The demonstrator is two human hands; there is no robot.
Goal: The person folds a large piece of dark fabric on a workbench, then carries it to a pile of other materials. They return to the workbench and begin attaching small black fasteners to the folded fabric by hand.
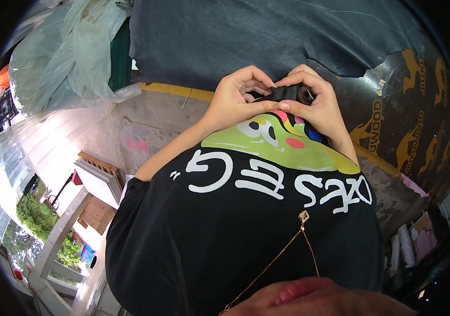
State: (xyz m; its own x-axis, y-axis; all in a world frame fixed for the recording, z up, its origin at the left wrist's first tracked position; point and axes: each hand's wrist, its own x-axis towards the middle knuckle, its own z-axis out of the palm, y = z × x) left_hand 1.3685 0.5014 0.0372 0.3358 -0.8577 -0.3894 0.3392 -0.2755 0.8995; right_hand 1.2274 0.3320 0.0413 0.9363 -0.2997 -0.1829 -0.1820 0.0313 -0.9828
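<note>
Close in front of my shirt, both my hands meet around a small black piece [282, 94] with flat, banded sides. It looks like leather, but its exact kind cannot be made out. My left hand [240, 97] grips its left end, with the fingers curled and the thumb along the near side. From the right, my right hand [314, 95] pinches it, index fingertip and thumb almost touching those of my left hand. The fingers hide part of the piece. Just beyond my hands lies a large sheet of black leather [225, 39] with an uneven edge.
Dark boards with yellow printed figures [412, 110] support the leather and extend right. Crumpled translucent plastic sheeting [67, 58] hangs at the far left. Stacked panels [98, 179] stand lower left, near a bright opening. Pale rolls [405, 245] lie at the lower right.
</note>
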